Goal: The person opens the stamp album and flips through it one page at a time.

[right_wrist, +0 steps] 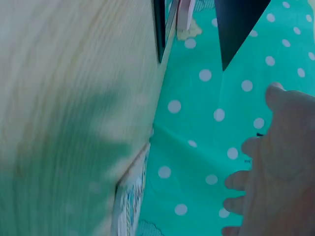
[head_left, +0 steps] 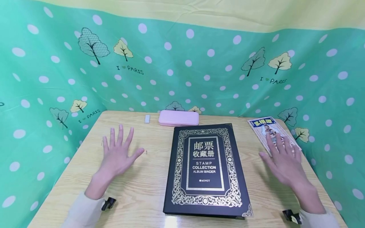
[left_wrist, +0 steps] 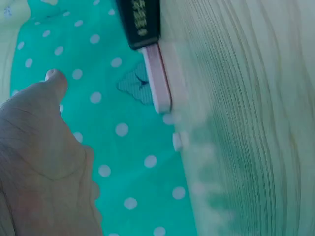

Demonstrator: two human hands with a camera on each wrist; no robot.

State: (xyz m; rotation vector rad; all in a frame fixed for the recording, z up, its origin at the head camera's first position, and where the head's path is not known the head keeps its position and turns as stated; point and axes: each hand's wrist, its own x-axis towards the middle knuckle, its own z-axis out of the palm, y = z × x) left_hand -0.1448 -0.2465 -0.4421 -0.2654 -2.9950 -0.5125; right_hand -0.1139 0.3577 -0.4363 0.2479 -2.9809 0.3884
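A black stamp album (head_left: 205, 167) with an ornate silver border and gold Chinese title lies closed on the wooden table, between the two hands. To its left, my left hand (head_left: 116, 158) is spread over the tabletop, palm down, holding nothing. My right hand (head_left: 286, 164) has its fingers stretched out on the album's other side and overlaps the lower part of a colourful printed booklet (head_left: 260, 122) in the head view. In the left wrist view the album's spine (left_wrist: 140, 22) shows gold lettering, well away from the thumb.
Behind the album, a pink case (head_left: 178, 117) lies at the table's back edge. A small whitish block (head_left: 147, 119) sits left of it. Green polka-dot cloth (head_left: 188, 72) with tree prints hangs around the back and sides of the table (head_left: 142, 180).
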